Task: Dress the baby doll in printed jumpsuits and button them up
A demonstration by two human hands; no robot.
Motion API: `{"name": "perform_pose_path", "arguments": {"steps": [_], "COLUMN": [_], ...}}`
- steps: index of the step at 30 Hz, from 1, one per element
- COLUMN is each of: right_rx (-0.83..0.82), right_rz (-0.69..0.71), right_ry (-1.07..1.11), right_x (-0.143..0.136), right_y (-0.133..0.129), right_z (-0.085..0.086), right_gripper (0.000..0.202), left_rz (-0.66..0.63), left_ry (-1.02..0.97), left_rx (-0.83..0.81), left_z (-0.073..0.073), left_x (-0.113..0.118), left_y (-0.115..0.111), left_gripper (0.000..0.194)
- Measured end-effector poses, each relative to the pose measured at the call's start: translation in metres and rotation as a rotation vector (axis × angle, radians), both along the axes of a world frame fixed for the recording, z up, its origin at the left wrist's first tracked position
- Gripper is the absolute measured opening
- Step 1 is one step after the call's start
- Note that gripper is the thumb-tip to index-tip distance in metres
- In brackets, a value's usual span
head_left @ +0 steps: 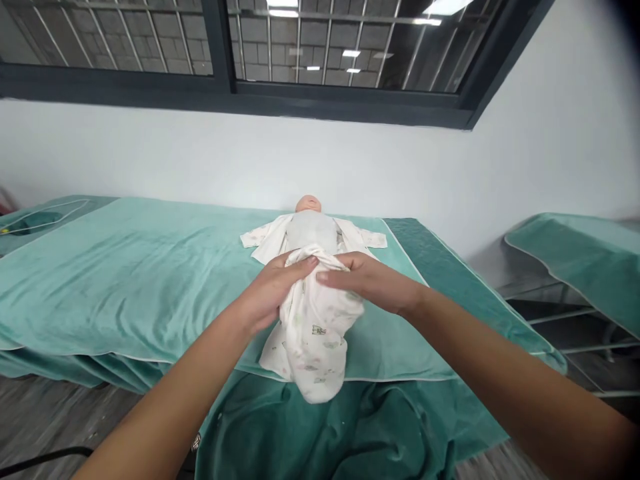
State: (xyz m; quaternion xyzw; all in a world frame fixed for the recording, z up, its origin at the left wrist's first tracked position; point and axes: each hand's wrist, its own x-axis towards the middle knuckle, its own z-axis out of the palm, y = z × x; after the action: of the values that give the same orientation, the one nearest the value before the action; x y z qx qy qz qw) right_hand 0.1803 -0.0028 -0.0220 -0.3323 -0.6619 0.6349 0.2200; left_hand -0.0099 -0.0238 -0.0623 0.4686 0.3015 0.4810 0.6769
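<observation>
The left hand [274, 285] and right hand [367, 279] pinch the bunched top of a white printed cloth garment [320, 333] hanging below them. Beyond both hands, a pink-headed doll [311, 231] in an open white cloth jacket [269, 239] lies on pale-green plush bedding [150, 267].

A plain whitish wall [150, 150] runs behind a wide, bed-like table [150, 267] draped in light and dark green fabric. Above, a window [227, 53] with a thick dark frame [350, 105] shows metal bars [328, 40] before grey blockwork [285, 47]; bright rectangles of light [447, 6] shine in its glass. At right, a second green-covered stand [595, 260] has metal rails [565, 315]. The floor [40, 420] is grey, with a streaky, wood-like grain.
</observation>
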Motion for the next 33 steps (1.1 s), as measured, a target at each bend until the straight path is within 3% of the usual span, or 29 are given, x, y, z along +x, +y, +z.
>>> {"name": "perform_pose_path", "arguments": {"steps": [4, 6, 8, 13, 15, 18, 22, 28, 30, 33], "right_rx": [-0.009, -0.038, -0.11, -0.21, -0.216, -0.212, -0.212, -0.211, -0.186, -0.022], "right_rz": [-0.276, -0.342, -0.307, 0.0, 0.014, -0.198, -0.444, -0.395, -0.368, -0.443], "right_ry": [0.263, 0.334, 0.329, 0.087, 0.087, 0.25, 0.371, 0.259, 0.124, -0.086], "right_x": [-0.005, -0.005, -0.003, -0.002, -0.003, -0.004, 0.001, 0.017, 0.024, 0.032], "right_y": [0.006, 0.008, 0.007, -0.007, -0.01, -0.006, 0.007, 0.007, 0.006, 0.008], "right_z": [-0.01, -0.014, -0.02, -0.043, -0.051, -0.057, -0.061, -0.079, -0.09, -0.111], "right_gripper": [0.038, 0.041, 0.044, 0.048, 0.048, 0.044, 0.041, 0.046, 0.049, 0.047], "left_rz": [-0.212, -0.307, -0.267, -0.062, -0.039, -0.075, -0.27, -0.012, 0.056, 0.161], "left_ry": [0.013, 0.04, 0.005, -0.109, -0.113, -0.08, 0.04, -0.065, 0.039, 0.381], "left_rx": [-0.115, -0.137, -0.126, -0.104, -0.122, -0.167, -0.192, -0.128, -0.113, 0.022], "left_z": [-0.014, -0.017, -0.018, -0.023, -0.029, -0.038, -0.043, -0.049, -0.057, -0.07], "left_x": [-0.003, -0.007, -0.009, -0.003, 0.0, -0.001, -0.004, 0.008, 0.015, 0.025], "left_y": [-0.003, -0.005, -0.005, -0.002, -0.001, -0.004, -0.005, 0.013, 0.022, 0.033], "left_gripper": [0.052, 0.054, 0.055, 0.05, 0.048, 0.048, 0.051, 0.049, 0.044, 0.026]}}
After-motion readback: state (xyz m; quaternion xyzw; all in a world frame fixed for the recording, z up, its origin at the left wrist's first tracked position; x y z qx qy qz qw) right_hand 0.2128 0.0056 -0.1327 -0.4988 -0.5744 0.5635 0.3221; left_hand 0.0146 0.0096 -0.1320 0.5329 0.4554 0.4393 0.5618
